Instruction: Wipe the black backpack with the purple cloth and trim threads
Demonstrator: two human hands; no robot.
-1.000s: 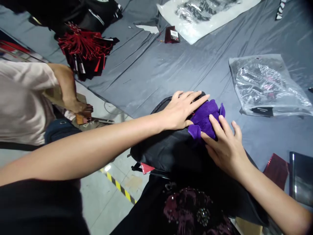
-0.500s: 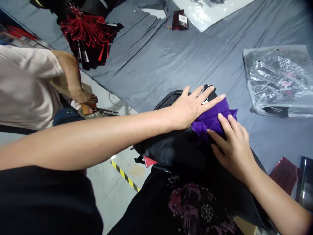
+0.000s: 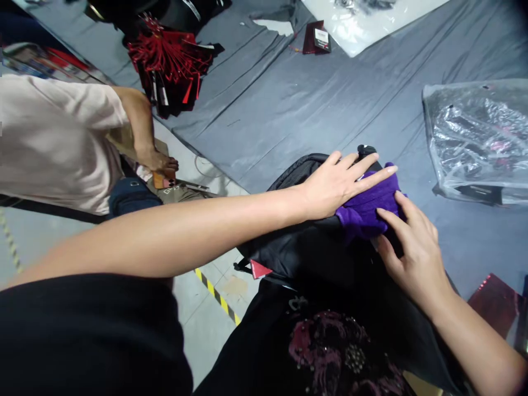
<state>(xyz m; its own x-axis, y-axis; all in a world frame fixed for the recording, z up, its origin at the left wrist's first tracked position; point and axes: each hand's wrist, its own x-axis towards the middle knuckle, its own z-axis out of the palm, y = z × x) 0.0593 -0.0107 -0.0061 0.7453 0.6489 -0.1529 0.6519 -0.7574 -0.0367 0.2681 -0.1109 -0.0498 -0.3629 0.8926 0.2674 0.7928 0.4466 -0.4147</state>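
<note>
A black bag (image 3: 289, 250), which looks like a backpack, rests at the table's near edge against my body. A bunched purple cloth (image 3: 367, 212) lies on its upper part. My left hand (image 3: 340, 184) is open, palm down, its spread fingers reaching over the bag's edge and the cloth. My right hand (image 3: 416, 247) is also open, with separate, slightly bent fingers touching the cloth from the right. A small black piece (image 3: 366, 149) sticks out beyond my left fingertips. A red triangular tag (image 3: 259, 269) shows at the bag's left side.
Grey fabric covers the table (image 3: 289, 121). A clear plastic-wrapped package (image 3: 478, 143) lies to the right, and a bunch of red-stringed tags (image 3: 173, 66) at the far left. One dark red tag (image 3: 317, 38) lies farther back. A person in a pale shirt (image 3: 58, 137) is at the left.
The view has shifted, so most things appear a little farther right. My right thumb has moved lower and apart from the index finger. The black-and-white piece beyond my left hand is more covered.
</note>
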